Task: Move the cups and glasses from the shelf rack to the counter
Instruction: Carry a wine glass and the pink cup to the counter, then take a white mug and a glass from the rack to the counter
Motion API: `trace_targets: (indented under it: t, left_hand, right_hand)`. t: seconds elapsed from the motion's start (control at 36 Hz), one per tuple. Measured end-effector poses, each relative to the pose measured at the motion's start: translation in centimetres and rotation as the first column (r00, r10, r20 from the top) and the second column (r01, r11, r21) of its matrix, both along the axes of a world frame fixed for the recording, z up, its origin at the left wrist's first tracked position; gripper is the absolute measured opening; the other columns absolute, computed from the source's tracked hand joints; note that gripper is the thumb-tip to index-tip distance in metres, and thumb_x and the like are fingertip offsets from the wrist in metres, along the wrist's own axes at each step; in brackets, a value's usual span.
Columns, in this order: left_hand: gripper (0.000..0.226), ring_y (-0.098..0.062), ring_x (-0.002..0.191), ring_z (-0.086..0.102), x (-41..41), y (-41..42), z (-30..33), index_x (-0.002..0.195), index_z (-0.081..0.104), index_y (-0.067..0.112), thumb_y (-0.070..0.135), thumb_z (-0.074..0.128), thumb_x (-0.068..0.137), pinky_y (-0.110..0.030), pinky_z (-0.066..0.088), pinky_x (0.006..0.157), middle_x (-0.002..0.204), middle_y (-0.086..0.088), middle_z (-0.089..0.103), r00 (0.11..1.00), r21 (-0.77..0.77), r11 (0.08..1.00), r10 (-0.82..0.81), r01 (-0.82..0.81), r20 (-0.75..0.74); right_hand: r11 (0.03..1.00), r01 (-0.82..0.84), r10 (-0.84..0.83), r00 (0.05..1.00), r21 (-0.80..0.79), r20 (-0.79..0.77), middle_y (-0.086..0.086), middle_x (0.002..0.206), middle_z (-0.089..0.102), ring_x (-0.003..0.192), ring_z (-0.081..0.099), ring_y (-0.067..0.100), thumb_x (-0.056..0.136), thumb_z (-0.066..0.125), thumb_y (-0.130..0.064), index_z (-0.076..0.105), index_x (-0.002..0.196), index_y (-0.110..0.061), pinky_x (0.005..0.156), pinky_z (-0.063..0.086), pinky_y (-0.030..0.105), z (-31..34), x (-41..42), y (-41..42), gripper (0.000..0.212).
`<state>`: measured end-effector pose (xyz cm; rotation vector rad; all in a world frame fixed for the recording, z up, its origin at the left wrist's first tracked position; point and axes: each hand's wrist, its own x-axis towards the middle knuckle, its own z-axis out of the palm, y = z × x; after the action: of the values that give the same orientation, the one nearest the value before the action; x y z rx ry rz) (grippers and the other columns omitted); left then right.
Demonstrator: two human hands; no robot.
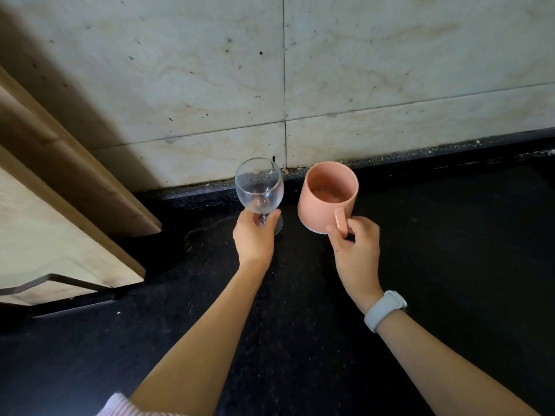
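A clear wine glass (259, 184) is upright, its stem gripped by my left hand (255, 237); its foot shows just right of my fingers, close to the black counter (450, 235). A pink mug (326, 195), tilted a little toward the wall, is held by its handle in my right hand (356, 247). Whether either one touches the counter I cannot tell. The two stand side by side near the back of the counter, a small gap between them.
The wooden shelf rack (60, 181) with a black metal frame (60, 279) juts in from the left, above the counter. A tiled wall (390, 70) closes the back. A white band sits on my right wrist (384, 310).
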<state>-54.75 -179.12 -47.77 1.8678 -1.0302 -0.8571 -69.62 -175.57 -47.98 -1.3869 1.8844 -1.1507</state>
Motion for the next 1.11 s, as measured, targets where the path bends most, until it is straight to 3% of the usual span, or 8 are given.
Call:
trace_targets:
  t: [0.06,0.11,0.22,0.39,0.53,0.67,0.86,1.11]
  left_hand:
    - [0.022,-0.022,0.098,0.059,0.1,1.5,-0.5,0.106,0.058,0.008,0.016,0.061,0.086,-0.025,0.042,0.078,0.104,-0.007,0.062,0.977,-0.058,0.995,-0.066,0.079,0.205]
    - [0.036,-0.025,0.117,0.052,0.0,3.0,-1.5,0.125,0.051,0.007,0.010,0.055,0.088,-0.034,0.042,0.098,0.124,-0.010,0.057,0.913,-0.051,0.975,-0.182,0.215,0.365]
    - [0.056,-0.019,0.145,0.012,0.3,4.9,-3.4,0.145,0.019,0.012,0.025,0.042,0.095,-0.047,0.008,0.118,0.156,-0.005,0.021,0.681,0.204,0.907,-0.413,0.369,0.605]
    - [0.059,-0.017,0.145,-0.002,0.5,4.2,-3.4,0.147,0.008,0.019,0.042,0.030,0.097,-0.052,0.000,0.115,0.159,-0.001,-0.001,0.583,0.365,0.843,-0.538,0.396,0.609]
    - [0.062,-0.018,0.145,-0.006,0.7,3.8,-2.7,0.147,0.004,0.021,0.046,0.029,0.096,-0.054,-0.002,0.115,0.158,-0.002,-0.006,0.572,0.434,0.799,-0.602,0.418,0.558]
    - [0.059,-0.022,0.145,-0.005,1.3,6.0,-1.0,0.146,0.014,0.020,0.042,0.034,0.096,-0.056,0.002,0.115,0.159,-0.004,0.004,0.628,0.374,0.834,-0.552,0.406,0.549]
    - [0.054,-0.020,0.145,0.005,5.5,12.1,4.0,0.144,0.021,0.021,0.038,0.037,0.095,-0.050,0.003,0.116,0.156,-0.003,0.018,0.664,0.270,0.911,-0.413,0.313,0.624]
    - [0.044,-0.017,0.133,0.038,18.1,32.9,12.8,0.134,0.045,0.018,0.035,0.044,0.093,-0.039,0.027,0.112,0.143,-0.001,0.045,0.628,0.101,0.993,-0.043,-0.057,0.777]
  right_hand:
    - [0.999,-0.034,0.034,0.999,0.018,0.002,0.011,0.125,0.053,0.106,0.056,0.015,0.086,0.061,-0.017,0.058,0.108,-0.008,0.088,0.049,0.024,-0.1,0.1,0.4,0.025]
    - [0.998,-0.020,0.017,0.999,0.056,0.045,0.011,0.126,0.058,0.114,0.058,0.021,0.086,0.061,-0.017,0.052,0.122,-0.010,0.093,0.049,0.028,-0.2,0.3,0.6,0.037]
    - [0.999,0.033,-0.033,0.999,0.016,0.002,0.010,0.122,0.064,0.111,0.061,0.020,0.086,0.061,-0.016,0.049,0.129,-0.010,0.087,0.042,0.015,-0.3,0.7,0.4,0.045]
    - [0.997,0.080,-0.079,0.991,0.003,-0.109,0.012,0.103,0.070,0.101,0.065,0.023,0.087,0.059,-0.018,0.056,0.122,-0.009,0.085,0.040,0.023,-0.5,1.4,0.1,0.036]
    - [0.992,-0.002,0.003,1.000,0.130,-0.008,0.008,0.128,0.059,0.120,0.054,0.024,0.085,0.062,-0.020,0.038,0.138,-0.017,0.098,0.041,0.031,-0.2,1.3,0.3,0.058]
    - [0.988,-0.048,0.065,0.992,0.146,-0.111,0.011,0.152,0.030,0.140,0.027,0.025,0.084,0.063,-0.025,0.018,0.145,-0.013,0.108,0.024,0.029,2.0,1.2,1.7,0.076]
    - [0.963,-0.269,0.267,0.914,0.036,-0.304,0.015,0.154,0.021,0.143,0.018,0.028,0.089,0.055,-0.023,0.024,0.143,-0.013,0.115,0.024,0.042,6.8,5.2,6.2,0.063]
    - [0.578,-0.815,0.785,0.540,0.045,-0.304,0.007,0.136,0.052,0.133,0.037,0.021,0.093,0.047,-0.023,0.048,0.130,-0.011,0.112,0.028,0.033,13.1,18.3,18.7,0.039]
